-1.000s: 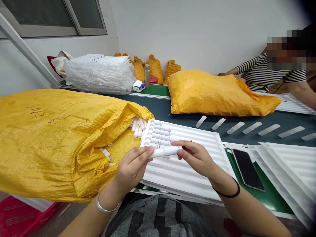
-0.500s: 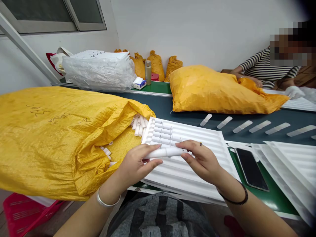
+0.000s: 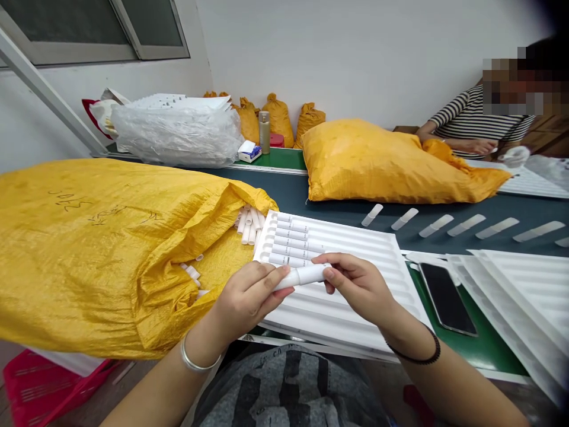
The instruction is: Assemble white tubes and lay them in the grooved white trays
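Between my two hands is a slim white capped tube (image 3: 304, 275), held crosswise just above a white ridged tray (image 3: 355, 314). My left hand (image 3: 249, 290) grips its left end, the thumb below and fingers on top. The right end is pinched by my right hand (image 3: 351, 284), thumb against fingertips. Several printed white tubes (image 3: 291, 243) lie side by side in the grooves at the tray's upper left. Left of the tray, a yellow woven sack (image 3: 111, 249) gapes open, and more white tubes (image 3: 249, 222) show in its mouth.
Spaced white tubes (image 3: 404, 219) lie on the dark conveyor belt (image 3: 284, 190). Beyond sits an orange sack (image 3: 382, 160), with a person in a striped top (image 3: 471, 118) behind it. A phone (image 3: 447, 296) and stacked trays (image 3: 515, 296) are at right.
My left fingers have closed further over the tube, and its right end has tilted up slightly. The person across has moved a hand to the right.
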`<control>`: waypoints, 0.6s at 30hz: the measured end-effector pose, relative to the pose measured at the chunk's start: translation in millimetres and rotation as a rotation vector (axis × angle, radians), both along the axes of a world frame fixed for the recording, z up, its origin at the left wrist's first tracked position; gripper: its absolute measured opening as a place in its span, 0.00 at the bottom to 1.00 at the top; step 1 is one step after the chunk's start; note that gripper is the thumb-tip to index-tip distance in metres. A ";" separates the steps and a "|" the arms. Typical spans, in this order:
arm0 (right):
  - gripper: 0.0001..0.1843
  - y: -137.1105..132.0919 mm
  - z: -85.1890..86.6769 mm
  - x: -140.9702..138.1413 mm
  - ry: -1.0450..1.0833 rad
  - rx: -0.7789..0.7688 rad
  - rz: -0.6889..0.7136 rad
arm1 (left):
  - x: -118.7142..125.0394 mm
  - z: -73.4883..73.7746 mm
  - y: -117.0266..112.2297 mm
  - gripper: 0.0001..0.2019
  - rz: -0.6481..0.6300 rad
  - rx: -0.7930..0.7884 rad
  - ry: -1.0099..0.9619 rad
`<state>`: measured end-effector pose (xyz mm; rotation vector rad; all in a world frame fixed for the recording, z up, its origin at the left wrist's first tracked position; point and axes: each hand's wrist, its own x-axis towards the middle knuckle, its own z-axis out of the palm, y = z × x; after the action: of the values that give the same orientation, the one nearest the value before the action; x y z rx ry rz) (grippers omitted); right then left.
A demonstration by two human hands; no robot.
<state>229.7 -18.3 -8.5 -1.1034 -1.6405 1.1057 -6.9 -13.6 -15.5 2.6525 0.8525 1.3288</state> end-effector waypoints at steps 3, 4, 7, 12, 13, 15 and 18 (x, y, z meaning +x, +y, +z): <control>0.16 -1.5 3.2 -0.6 0.044 -0.050 0.005 | -0.6 -0.3 -0.9 0.26 0.007 0.041 0.057; 0.16 -1.9 4.4 -0.8 0.049 -0.061 0.003 | -0.7 -0.1 -0.9 0.26 0.007 0.049 0.069; 0.17 -2.3 7.6 -1.8 0.081 -0.119 0.011 | -1.3 0.7 -0.8 0.28 -0.004 0.087 0.090; 0.18 1.7 8.2 -3.0 0.160 -0.276 0.045 | -5.6 0.4 1.1 0.27 -0.023 0.153 0.141; 0.19 2.8 7.3 -3.3 0.176 -0.312 0.051 | -6.5 0.3 1.6 0.27 -0.028 0.157 0.163; 0.19 4.7 4.6 -4.2 0.209 -0.389 0.066 | -7.5 0.1 2.8 0.26 -0.036 0.176 0.205; 0.20 6.4 -1.3 -6.9 0.233 -0.487 0.087 | -6.9 -1.4 4.9 0.25 -0.050 0.217 0.239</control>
<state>222.8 -12.0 -9.8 -1.1545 -1.2777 1.6824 -13.8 -8.7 -16.9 3.0257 0.6920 1.1714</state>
